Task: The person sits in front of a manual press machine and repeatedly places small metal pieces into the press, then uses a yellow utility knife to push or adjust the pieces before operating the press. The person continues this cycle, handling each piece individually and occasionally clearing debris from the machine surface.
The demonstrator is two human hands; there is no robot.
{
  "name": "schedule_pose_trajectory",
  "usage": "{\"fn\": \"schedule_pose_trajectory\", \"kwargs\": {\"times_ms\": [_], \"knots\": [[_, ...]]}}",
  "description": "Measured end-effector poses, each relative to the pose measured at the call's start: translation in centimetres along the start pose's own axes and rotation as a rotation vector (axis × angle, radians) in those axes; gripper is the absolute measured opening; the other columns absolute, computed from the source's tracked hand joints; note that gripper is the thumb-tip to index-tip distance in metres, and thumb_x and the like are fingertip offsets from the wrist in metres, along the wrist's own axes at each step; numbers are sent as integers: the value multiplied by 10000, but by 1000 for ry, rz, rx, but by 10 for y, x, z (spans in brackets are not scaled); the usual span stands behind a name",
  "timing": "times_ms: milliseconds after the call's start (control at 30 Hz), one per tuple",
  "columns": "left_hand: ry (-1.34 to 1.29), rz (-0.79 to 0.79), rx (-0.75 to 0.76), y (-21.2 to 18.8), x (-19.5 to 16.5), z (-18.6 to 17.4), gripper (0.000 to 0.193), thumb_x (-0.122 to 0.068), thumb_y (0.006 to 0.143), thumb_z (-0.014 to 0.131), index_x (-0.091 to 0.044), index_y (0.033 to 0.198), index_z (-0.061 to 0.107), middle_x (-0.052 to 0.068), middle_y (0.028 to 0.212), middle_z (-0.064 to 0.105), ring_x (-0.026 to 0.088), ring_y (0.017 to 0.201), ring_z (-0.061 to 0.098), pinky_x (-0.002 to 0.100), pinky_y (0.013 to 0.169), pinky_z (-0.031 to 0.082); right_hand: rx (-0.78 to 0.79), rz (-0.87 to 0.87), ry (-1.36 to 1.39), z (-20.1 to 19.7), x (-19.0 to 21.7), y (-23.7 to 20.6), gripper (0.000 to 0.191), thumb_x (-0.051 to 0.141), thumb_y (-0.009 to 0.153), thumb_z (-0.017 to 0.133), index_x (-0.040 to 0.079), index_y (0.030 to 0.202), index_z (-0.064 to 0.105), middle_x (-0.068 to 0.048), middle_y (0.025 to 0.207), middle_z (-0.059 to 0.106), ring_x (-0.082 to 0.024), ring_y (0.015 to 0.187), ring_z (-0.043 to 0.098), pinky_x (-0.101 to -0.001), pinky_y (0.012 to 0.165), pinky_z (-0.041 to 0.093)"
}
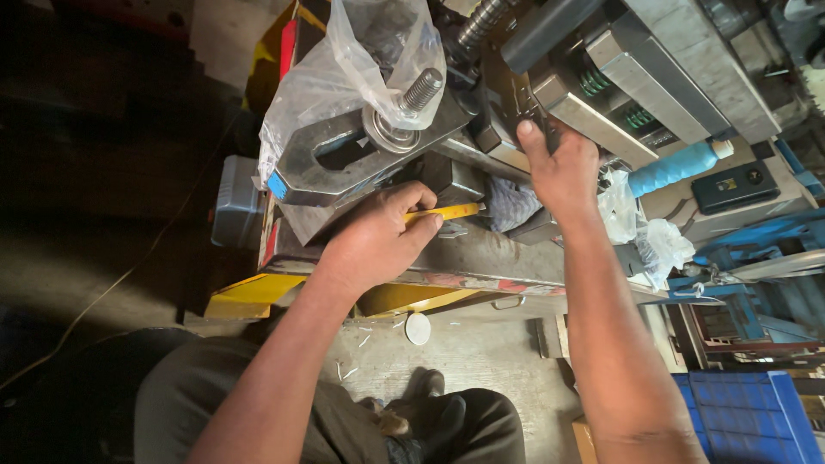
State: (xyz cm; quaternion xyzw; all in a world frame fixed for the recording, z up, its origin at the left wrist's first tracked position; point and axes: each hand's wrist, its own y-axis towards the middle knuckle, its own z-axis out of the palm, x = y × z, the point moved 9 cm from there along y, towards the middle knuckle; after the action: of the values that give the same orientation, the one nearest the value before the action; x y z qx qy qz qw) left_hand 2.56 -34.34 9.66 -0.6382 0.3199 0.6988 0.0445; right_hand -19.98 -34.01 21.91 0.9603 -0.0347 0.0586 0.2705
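At centre frame, a thin, stiff yellow plastic-handled tool [447, 211], judged light, is pinched in the closed left hand [378, 236]; the right hand [563, 167] is curled shut on a dark metal machine block [516, 94].

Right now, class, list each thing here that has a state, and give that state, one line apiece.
left hand: closed around a yellow tool
yellow tool: held, tip pointing right
right hand: pressed on the machine
machine: green springs showing
plastic bag: draped over the threaded bolt
threaded bolt: upright in the slotted clamp
blue crate: on the floor
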Motion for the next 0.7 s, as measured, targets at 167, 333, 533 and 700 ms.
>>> {"fn": "schedule_pose_trajectory", "kwargs": {"times_ms": [167, 333, 533, 700], "knots": [[13, -16, -3, -1, 0, -1, 204, -210, 923, 688, -30, 1011, 647, 115, 859, 723, 239, 756, 697, 363, 707, 537, -11, -100, 46, 0, 10, 2, 503, 472, 1068, 581, 43, 1308, 689, -226, 1191, 718, -411, 1148, 669, -471, 1011, 479], [28, -43, 8, 0, 0, -1, 208, -213, 919, 691, -31, 1011, 645, 116, 854, 721, 236, 755, 692, 365, 709, 532, 17, -85, -85, 7, -1, 5, 543, 510, 1070, 525, 57, 1288, 729, -236, 1175, 723, -442, 1140, 657, -504, 1023, 442], [29, -38, 16, 0, 1, 1, 207, -214, 918, 691, -32, 1006, 647, 116, 840, 714, 234, 747, 683, 367, 704, 530, 14, -80, -95, 7, 0, 9, 570, 540, 1076, 566, 32, 1293, 704, -259, 1182, 713, -452, 1150, 649, -500, 1018, 461], [8, -20, 6, 1, 2, 0, 208, -216, 925, 687, -33, 1012, 643, 114, 851, 711, 231, 759, 687, 366, 711, 530, 2, -43, 27, 2, 6, 3, 556, 501, 1024, 608, 22, 1288, 704, -240, 1141, 723, -429, 1110, 677, -462, 976, 493]]}}
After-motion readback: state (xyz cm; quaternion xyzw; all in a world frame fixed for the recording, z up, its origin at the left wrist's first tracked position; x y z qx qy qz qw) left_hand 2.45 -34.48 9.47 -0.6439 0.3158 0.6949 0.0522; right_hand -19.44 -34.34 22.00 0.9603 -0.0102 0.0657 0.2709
